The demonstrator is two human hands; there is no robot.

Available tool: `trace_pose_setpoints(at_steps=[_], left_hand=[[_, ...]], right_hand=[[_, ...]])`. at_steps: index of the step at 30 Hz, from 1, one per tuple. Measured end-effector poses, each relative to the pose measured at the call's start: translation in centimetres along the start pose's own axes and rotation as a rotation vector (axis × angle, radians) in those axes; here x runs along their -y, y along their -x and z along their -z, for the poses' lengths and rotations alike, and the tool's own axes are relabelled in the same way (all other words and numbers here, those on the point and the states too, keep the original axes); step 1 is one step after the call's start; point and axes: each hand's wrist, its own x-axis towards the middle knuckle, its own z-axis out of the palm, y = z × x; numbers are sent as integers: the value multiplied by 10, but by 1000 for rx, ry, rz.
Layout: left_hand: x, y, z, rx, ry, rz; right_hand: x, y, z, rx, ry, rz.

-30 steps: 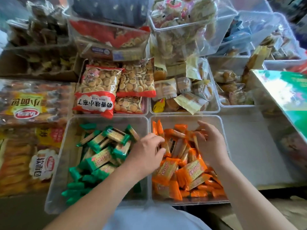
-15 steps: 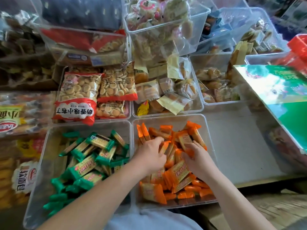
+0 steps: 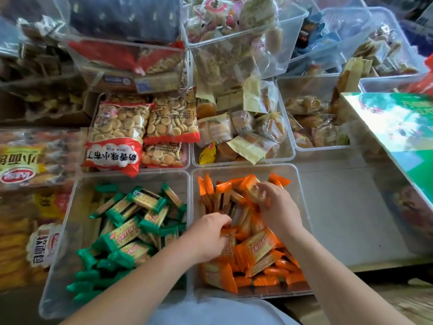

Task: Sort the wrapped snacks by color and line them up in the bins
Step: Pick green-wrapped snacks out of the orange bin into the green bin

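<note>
Cluttered snack stall, clear bins side by side. Glossy orange wrapped snacks [image 3: 257, 249] heaped in right bin [image 3: 302, 219], a few upright at far edge; green wrapped snacks [image 3: 126, 235] piled in left bin [image 3: 68, 231]. Right hand [image 3: 278, 207] pinching orange pack [image 3: 249, 187]; left hand [image 3: 208, 235] fingertips buried in orange heap, grip unclear.

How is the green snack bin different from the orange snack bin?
The green bin holds green-wrapped snacks; the orange bin holds orange-wrapped snacks. The left hand and the right hand are both in the orange bin; neither touches the green bin. Both bins are clear plastic, sit side by side, and hold small bar-shaped packets.
</note>
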Motion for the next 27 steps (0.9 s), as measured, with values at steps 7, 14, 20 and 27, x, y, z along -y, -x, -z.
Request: trace_pose_setpoints(at_steps=[7, 14, 20, 27], left_hand=[[-11, -24, -9, 266, -242, -14], [-6, -10, 19, 308, -289, -55], [0, 8, 58, -24, -55, -8], [12, -2, 79, -373, 336, 57]], right_hand=[[-2, 13, 27, 189, 29, 53], [14, 10, 8, 641, 110, -45], [15, -1, -1, 688, 281, -32], [11, 2, -8, 545, 322, -26]])
